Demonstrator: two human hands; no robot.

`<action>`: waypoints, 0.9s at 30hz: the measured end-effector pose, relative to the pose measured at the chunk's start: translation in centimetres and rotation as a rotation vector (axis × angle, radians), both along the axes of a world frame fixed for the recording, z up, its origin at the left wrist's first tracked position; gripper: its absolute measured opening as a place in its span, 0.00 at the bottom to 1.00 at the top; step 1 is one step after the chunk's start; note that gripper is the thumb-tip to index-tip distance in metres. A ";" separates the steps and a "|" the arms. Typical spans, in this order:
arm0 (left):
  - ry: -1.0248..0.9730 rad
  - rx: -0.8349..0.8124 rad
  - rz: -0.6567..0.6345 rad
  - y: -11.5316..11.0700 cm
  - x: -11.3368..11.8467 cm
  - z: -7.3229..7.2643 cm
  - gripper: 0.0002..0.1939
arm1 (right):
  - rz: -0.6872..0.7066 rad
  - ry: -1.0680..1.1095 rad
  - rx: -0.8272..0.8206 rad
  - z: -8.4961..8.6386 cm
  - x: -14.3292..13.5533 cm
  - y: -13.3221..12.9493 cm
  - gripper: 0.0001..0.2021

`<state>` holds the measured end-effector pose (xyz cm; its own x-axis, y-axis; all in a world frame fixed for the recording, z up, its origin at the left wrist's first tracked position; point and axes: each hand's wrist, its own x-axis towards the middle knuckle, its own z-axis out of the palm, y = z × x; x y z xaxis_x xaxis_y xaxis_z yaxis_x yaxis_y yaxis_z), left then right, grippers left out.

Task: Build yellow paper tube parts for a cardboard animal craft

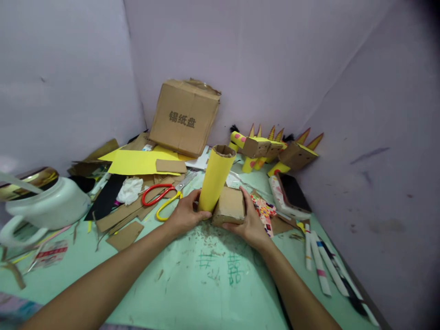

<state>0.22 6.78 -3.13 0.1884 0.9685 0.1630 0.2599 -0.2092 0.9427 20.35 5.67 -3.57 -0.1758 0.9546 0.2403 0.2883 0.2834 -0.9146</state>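
My left hand [187,211] is closed round the lower end of a yellow paper-covered cardboard tube [217,178], which stands nearly upright, leaning a little to the right. Its open top shows bare brown cardboard inside. My right hand [252,225] grips a small brown cardboard box [229,206] from its right side, thumb along the near face. Box and tube are side by side, close together at the base; I cannot tell whether they touch. Just left of my left hand lie scissors [165,195] with one red and one yellow handle.
Behind stand several yellow cardboard animals [271,149] with box heads. A large carton [185,117] leans on the wall. Yellow paper [137,161] and cardboard scraps lie left, beside a white teapot-like vessel [58,201]. To the right are a phone [294,190] and several markers [321,266].
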 end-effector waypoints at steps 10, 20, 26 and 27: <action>0.033 0.023 -0.021 0.7 -0.1 -0.4 0.24 | 0.093 0.195 -0.045 0.2 -0.4 0.1 0.56; 0.027 0.006 0.031 0.5 0.2 0.1 0.22 | 0.072 0.087 0.051 -0.7 0.1 0.5 0.59; 0.020 -0.005 0.050 0.7 0.3 0.0 0.21 | 0.106 0.152 0.078 -1.3 -0.1 0.7 0.60; 0.020 -0.002 0.049 0.7 0.3 0.0 0.21 | 0.114 0.166 0.079 -1.3 -0.1 0.7 0.60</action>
<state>0.56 7.48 -3.10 0.1444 0.9768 0.1582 0.2886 -0.1944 0.9375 20.23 6.39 -4.83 -0.2330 0.9078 0.3487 0.0977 0.3786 -0.9204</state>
